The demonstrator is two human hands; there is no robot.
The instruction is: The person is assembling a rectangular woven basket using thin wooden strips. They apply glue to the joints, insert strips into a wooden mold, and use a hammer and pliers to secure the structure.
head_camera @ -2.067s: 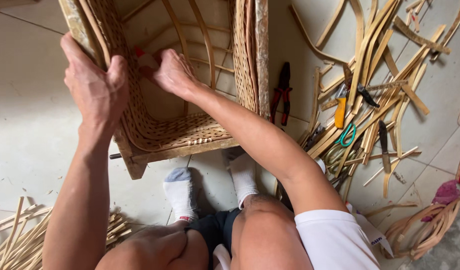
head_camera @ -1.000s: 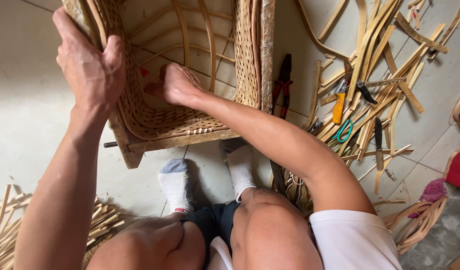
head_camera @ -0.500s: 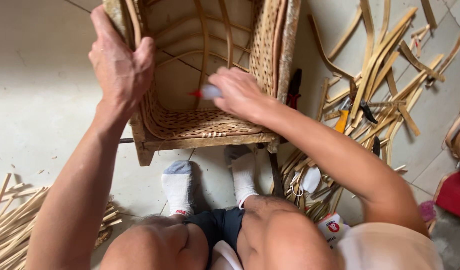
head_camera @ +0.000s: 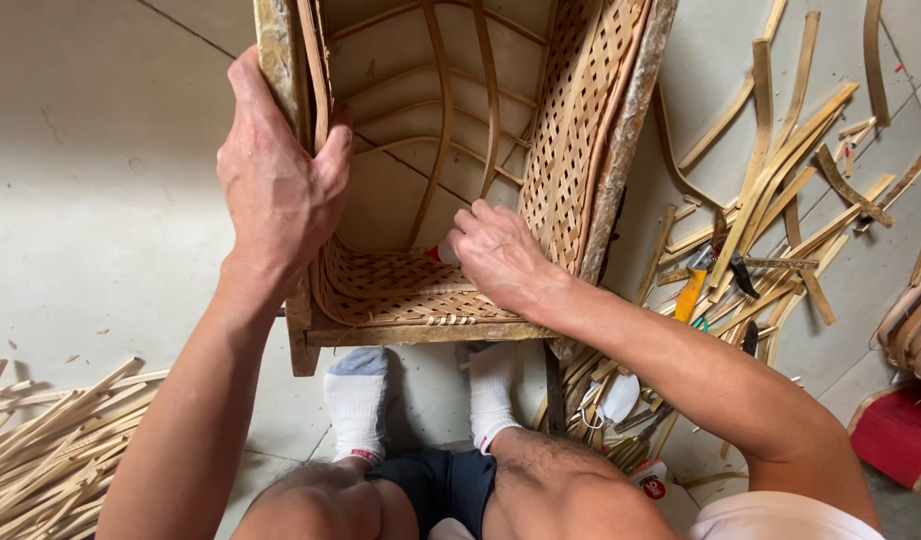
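Left hand [head_camera: 280, 190] gripping wicker frame [head_camera: 580, 150] edge, right hand [head_camera: 495, 255] curled inside

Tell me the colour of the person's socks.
White socks, with grey toes; clearest in the head view.

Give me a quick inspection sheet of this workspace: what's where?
Surface: pale tiled floor.
Job's things: woven cane frame, open side up, standing by the socked feet.
Clutter: cane strips at right, stick bundle lower left, orange-handled tool.
Hands: left hand grips the frame's left edge; right hand inside, holding a small red-and-white object.
Cables: nothing seen.
Surroundings: red item at right.
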